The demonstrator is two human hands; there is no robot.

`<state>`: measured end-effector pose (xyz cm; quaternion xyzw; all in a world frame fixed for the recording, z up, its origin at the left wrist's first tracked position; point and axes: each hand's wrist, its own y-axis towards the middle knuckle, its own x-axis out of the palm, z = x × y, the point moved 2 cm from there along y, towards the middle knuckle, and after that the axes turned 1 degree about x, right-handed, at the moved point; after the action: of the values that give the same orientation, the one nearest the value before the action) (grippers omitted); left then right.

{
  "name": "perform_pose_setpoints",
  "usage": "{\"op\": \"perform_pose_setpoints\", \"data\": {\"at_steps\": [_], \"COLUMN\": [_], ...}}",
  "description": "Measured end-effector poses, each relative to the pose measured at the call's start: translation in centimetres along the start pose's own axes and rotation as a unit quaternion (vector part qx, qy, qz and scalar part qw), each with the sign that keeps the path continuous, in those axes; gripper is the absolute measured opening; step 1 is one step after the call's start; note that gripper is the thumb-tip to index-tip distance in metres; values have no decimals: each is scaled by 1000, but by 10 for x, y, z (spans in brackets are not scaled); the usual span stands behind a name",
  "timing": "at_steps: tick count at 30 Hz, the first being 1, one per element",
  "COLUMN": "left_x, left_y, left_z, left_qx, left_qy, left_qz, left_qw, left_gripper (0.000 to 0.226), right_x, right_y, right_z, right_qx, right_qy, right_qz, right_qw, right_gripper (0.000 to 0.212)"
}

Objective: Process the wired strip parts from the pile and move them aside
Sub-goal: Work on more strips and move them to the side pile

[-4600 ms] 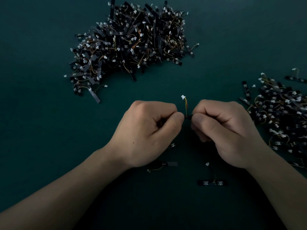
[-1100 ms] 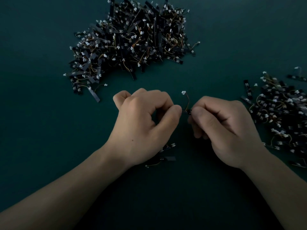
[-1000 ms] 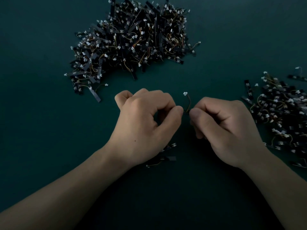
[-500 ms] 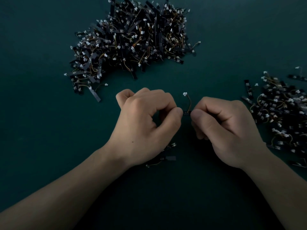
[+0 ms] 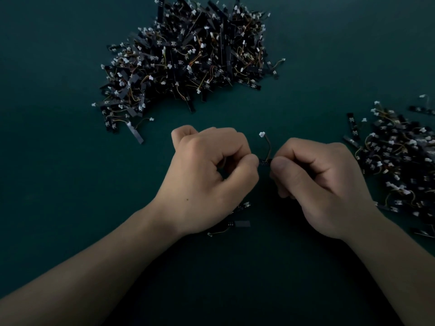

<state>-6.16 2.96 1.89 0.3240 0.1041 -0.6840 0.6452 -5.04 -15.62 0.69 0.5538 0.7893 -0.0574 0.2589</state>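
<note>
Little is shifting against half a second back; against the oldest view, the left hand is now sitting rolled, one knuckle poking up at its upper left, and the wire is leaning further left. Both hands are pinching one wired strip part at frame centre. The fingers of the left hand and those of the right hand are curling tight on its two ends. Only a short dark stretch is showing, its wire arching up to a white connector. As I am judging it, the grips are sitting so close that any bending or pulling is loading the wire's joint, which could tear. A slipping pinch could drop the part onto the loose parts lying under the left hand, mixing done with undone. The pile is lying upper centre, well apart. The set-aside heap is crowding the right edge near the right hand, so a careless sideways sweep is risking scattering it. Bare surface is lying open to the left and along the bottom.
</note>
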Motion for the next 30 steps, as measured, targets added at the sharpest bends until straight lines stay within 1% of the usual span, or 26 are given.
{"op": "perform_pose_setpoints", "data": {"at_steps": [4,9,15,18,22,24,26,27,28,30], "left_x": [0,1,-1,-1,1,1,0,-1,-2,-4], "left_y": [-1,0,0,0,-1,0,1,1,2,5], "left_z": [-1,-1,-2,-2,-3,-3,-4,-5,-6,-8], "left_qx": [9,14,18,14,-24,-24,-12,-15,-27,-65], "left_qy": [10,-21,-24,-18,0,-11,-49,-71,-90,-105], "left_qz": [-5,-10,-16,-18,-8,-15,-29,-27,-15,17], "left_qw": [1000,1000,999,1000,1000,1000,998,997,995,992], "left_gripper": [29,31,30,29,29,29,27,27,27,28], "right_x": [0,-1,-1,-2,0,0,0,0,-1,-4], "right_y": [0,-1,-1,-2,-3,-2,-3,-3,-5,-7], "right_z": [0,0,-3,-2,-1,1,2,2,1,-3], "right_qx": [2,-1,-32,-31,-32,-27,-37,-55,-77,-115], "right_qy": [8,17,-18,-23,-18,-11,-23,-33,-39,-19], "right_qz": [-1,-8,23,12,5,-10,-30,-20,11,104], "right_qw": [1000,1000,999,999,999,1000,999,998,996,988], "right_gripper": [35,37,37,38,39,41,46,47,48,40]}}
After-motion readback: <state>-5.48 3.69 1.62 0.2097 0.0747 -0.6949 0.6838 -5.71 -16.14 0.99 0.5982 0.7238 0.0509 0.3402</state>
